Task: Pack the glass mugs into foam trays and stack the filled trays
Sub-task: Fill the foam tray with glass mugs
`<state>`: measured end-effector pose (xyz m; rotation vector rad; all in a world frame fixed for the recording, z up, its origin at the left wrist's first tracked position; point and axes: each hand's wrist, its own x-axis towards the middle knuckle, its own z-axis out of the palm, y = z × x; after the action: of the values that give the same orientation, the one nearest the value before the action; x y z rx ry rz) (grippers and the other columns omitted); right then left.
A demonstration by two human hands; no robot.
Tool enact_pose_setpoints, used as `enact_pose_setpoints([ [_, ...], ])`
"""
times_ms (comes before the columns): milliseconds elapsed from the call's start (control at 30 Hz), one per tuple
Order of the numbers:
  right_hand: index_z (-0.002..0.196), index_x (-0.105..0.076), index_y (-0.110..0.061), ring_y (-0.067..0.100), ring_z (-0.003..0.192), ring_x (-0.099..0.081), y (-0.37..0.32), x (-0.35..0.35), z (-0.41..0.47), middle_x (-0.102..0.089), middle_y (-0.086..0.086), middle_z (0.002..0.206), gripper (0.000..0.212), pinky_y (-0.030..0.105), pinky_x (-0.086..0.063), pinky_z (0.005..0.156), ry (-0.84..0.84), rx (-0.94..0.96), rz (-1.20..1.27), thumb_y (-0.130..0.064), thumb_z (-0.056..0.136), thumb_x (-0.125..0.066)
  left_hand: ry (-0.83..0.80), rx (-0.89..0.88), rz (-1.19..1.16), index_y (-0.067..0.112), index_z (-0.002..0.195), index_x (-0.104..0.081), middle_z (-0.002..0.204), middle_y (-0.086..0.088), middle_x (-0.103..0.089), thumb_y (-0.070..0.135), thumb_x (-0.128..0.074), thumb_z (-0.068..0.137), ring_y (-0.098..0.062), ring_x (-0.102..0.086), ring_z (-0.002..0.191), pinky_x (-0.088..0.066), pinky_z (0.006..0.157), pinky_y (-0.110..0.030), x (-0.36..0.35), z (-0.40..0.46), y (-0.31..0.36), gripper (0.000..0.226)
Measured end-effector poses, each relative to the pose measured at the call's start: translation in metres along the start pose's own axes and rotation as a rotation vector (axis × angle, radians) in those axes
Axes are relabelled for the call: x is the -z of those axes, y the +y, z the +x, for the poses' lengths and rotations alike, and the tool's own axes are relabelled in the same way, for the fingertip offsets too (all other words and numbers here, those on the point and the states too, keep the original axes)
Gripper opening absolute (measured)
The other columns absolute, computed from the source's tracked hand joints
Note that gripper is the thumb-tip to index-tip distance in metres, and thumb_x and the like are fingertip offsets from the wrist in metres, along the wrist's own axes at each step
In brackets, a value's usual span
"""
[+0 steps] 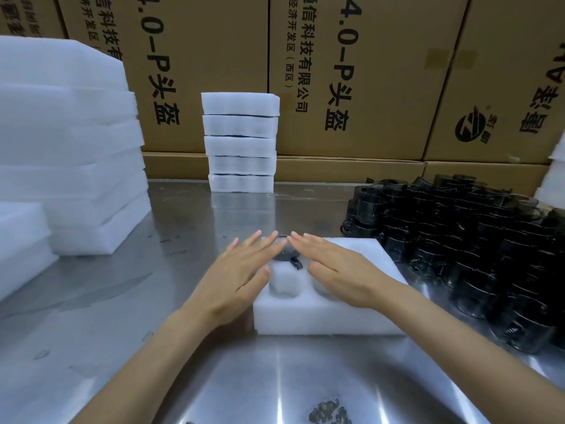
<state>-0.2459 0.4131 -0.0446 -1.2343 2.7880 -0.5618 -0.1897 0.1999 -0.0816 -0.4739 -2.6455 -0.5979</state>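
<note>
On the steel table: a white foam tray (324,319) lies in front of the person, with both hands over its top.
Left hand: the left hand (235,276) lies flat over the tray's left part, fingers straight and a little spread, gripping nothing; its fingertips reach the rim of a dark mug.
Right hand: the right hand (333,270) lies flat over the tray's middle and right part, fingers straight and close together, holding nothing; its fingertips nearly meet those of the left hand.
Mug in tray: 1 dark glass mug (286,255) sits in a far pocket of the tray, its rim and handle showing between the 2 hands.
Tray pockets: 2 near pockets (284,286) show as round hollows, partly covered by the hands; whether anything sits in them I cannot tell.
Loose mugs: a large pile of dark glass mugs (464,249) stands on the table to the right of the tray, close beside it.
Filled stack: 5 foam trays (241,142) stand stacked at the far edge of the table, well apart from the hands.
Spare foam: tall stacks of white foam slabs (67,154) fill the left side.
Table: the steel table (189,347) is shiny and scuffed.
Behind: brown cardboard boxes (351,71) with black printing form the back wall.
</note>
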Motion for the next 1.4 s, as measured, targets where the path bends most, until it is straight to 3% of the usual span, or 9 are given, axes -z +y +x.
enact_pose_setpoints([
  [367, 0.148, -0.029, -0.029, -0.002, 0.143, -0.009, -0.001, 0.000, 0.004, -0.019, -0.020, 0.155, 0.049, 0.025, -0.016, 0.114, -0.034, -0.031, 0.001, -0.022, 0.100, -0.028, 0.009, 0.074, -0.145, 0.051, 0.137, -0.026, 0.148, 0.031, -0.021, 0.042, -0.017, 0.093, 0.012, -0.006, 0.140, 0.003, 0.114, -0.021, -0.010, -0.004, 0.003, 0.046],
  [500, 0.139, -0.047, -0.024, 0.005, 0.136, -0.030, 0.010, 0.003, 0.011, -0.042, -0.014, 0.146, 0.041, 0.024, -0.024, 0.108, 0.285, -0.026, 0.016, -0.027, 0.098, -0.041, 0.278, 0.115, -0.231, 0.043, 0.125, -0.049, 0.131, 0.032, -0.045, 0.036, -0.029, 0.093, 0.012, -0.037, 0.124, -0.018, 0.106, -0.010, -0.014, -0.006, 0.004, 0.038],
  [600, 0.129, -0.056, -0.020, 0.018, 0.126, -0.044, 0.034, 0.025, 0.028, -0.054, -0.005, 0.135, 0.037, 0.032, -0.039, 0.098, 0.584, -0.161, -0.043, -0.022, 0.094, -0.047, 0.442, 0.214, -0.275, 0.037, 0.109, -0.060, 0.110, 0.027, -0.057, 0.027, -0.042, 0.090, 0.001, -0.053, 0.105, -0.038, 0.086, -0.017, -0.014, -0.004, -0.002, 0.027],
  [733, 0.128, -0.053, -0.014, 0.027, 0.122, -0.041, 0.070, 0.053, 0.046, -0.051, 0.007, 0.130, 0.037, 0.037, -0.041, 0.078, 0.652, -0.516, -0.175, -0.020, 0.092, -0.048, 0.194, 0.487, 0.003, 0.021, 0.113, -0.061, 0.114, 0.005, -0.058, 0.027, -0.052, 0.091, -0.020, -0.054, 0.108, -0.043, 0.085, -0.031, -0.022, -0.004, -0.020, 0.025],
  [867, 0.131, -0.048, -0.012, 0.030, 0.126, -0.036, 0.091, 0.057, 0.050, -0.047, 0.010, 0.132, 0.042, 0.042, -0.043, 0.091, 0.467, -0.678, -0.366, -0.033, 0.094, -0.051, 0.138, 0.418, 0.164, 0.023, 0.100, -0.062, 0.100, 0.002, -0.058, 0.031, -0.050, 0.091, -0.021, -0.053, 0.096, -0.032, 0.069, -0.028, -0.025, -0.001, -0.019, 0.017],
  [967, 0.117, -0.059, -0.015, 0.029, 0.122, -0.038, 0.100, 0.052, 0.048, -0.051, 0.008, 0.128, 0.029, 0.041, -0.044, 0.088, 0.483, -0.638, -0.415, -0.031, 0.095, -0.051, 0.146, 0.404, 0.156, 0.026, 0.105, -0.063, 0.104, 0.005, -0.058, 0.032, -0.049, 0.092, -0.018, -0.052, 0.098, -0.036, 0.073, -0.026, -0.025, -0.001, -0.019, 0.020],
  [1100, 0.090, -0.067, -0.017, 0.026, 0.125, -0.036, 0.101, 0.051, 0.044, -0.050, 0.002, 0.133, 0.014, 0.036, -0.041, 0.087, 0.661, -0.481, -0.226, -0.027, 0.091, -0.057, 0.139, 0.413, 0.115, 0.027, 0.109, -0.062, 0.108, 0.005, -0.057, 0.033, -0.049, 0.092, -0.017, -0.050, 0.102, -0.038, 0.078, -0.026, -0.026, -0.002, -0.022, 0.022],
  [1200, 0.082, -0.059, -0.012, 0.022, 0.123, -0.043, 0.088, 0.052, 0.039, -0.057, -0.003, 0.114, 0.014, 0.029, -0.031, 0.089, 0.887, -0.342, 0.111, -0.024, 0.090, -0.059, 0.134, 0.408, 0.105, 0.024, 0.110, -0.063, 0.109, 0.002, -0.057, 0.032, -0.049, 0.093, -0.020, -0.050, 0.103, -0.040, 0.082, -0.028, -0.027, -0.002, -0.024, 0.024],
  [1400, 0.078, -0.053, -0.014, 0.015, 0.067, -0.056, 0.043, 0.047, 0.029, -0.059, 0.004, 0.075, 0.023, 0.039, -0.049, 0.063, 0.833, -0.152, 0.581, -0.033, 0.088, -0.060, 0.110, 0.404, 0.099, 0.023, 0.112, -0.062, 0.109, 0.000, -0.056, 0.033, -0.049, 0.093, -0.022, -0.050, 0.103, -0.040, 0.084, -0.030, -0.027, -0.002, -0.026, 0.025],
])
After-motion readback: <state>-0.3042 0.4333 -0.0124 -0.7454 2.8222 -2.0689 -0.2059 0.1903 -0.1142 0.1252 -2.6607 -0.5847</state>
